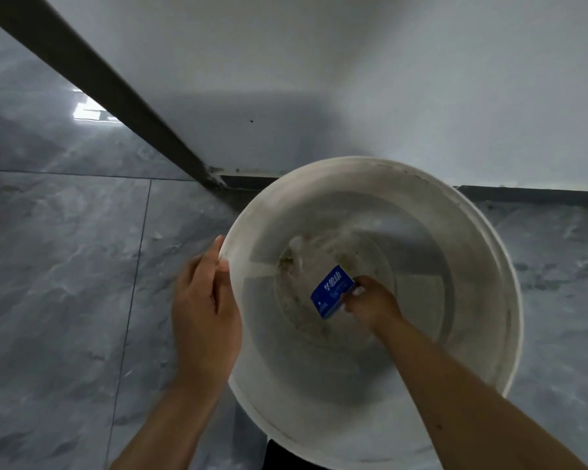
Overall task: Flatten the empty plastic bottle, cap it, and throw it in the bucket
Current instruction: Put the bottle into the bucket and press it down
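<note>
Two bare hands work at a white bucket (482,252) standing on grey floor tiles (65,266) near a white wall (353,62). The left hand (204,310) has its fingers closed over the bucket's left rim. The right hand (370,305), reaching deep inside, has its fingers clamped on the flattened bottle (331,291) with its blue label, low over the stained bottom.

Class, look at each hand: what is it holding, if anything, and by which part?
The right hand holds the flattened blue-labelled bottle by one end, down inside the bucket. The left hand grips the bucket's rim.
</note>
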